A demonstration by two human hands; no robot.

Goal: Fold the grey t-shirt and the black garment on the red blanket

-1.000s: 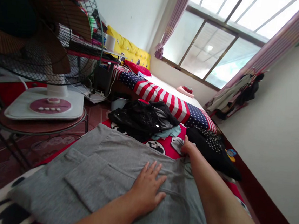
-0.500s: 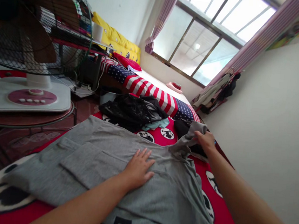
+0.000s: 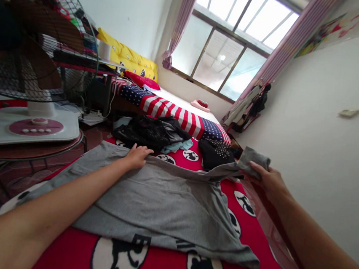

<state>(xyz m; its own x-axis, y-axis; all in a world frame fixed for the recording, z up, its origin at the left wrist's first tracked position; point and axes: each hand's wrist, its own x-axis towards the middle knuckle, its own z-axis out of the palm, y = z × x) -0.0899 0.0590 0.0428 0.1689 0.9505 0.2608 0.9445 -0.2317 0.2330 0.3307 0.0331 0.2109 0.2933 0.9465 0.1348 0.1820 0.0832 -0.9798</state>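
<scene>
A grey T-shirt (image 3: 166, 201) with dark lettering along its near edge lies spread on a red blanket (image 3: 69, 255) with round black-and-white cat prints. At the shirt's far edge, left of its middle, my left hand (image 3: 137, 156) is closed over the fabric; its fingertips are partly hidden. My right hand (image 3: 268, 181) pinches the sleeve (image 3: 253, 158) and holds it up off the right side, stretching the cloth between. Just beyond the shirt sit a heap of black clothes (image 3: 151, 131), a light blue cloth (image 3: 176, 147) and a folded black garment with studs (image 3: 215, 155).
On the left a white-based fan (image 3: 31, 126) stands on a round stool (image 3: 67, 142). Behind the blanket is a bed with a flag-pattern cover (image 3: 169, 108). A white wall (image 3: 317, 156) rises on the right, with hanging clothes (image 3: 248, 105) near the window.
My left hand has moved from the shirt's middle to its far edge. My right hand has carried the sleeve outward to the right. The shirt's near edge has shifted away from me.
</scene>
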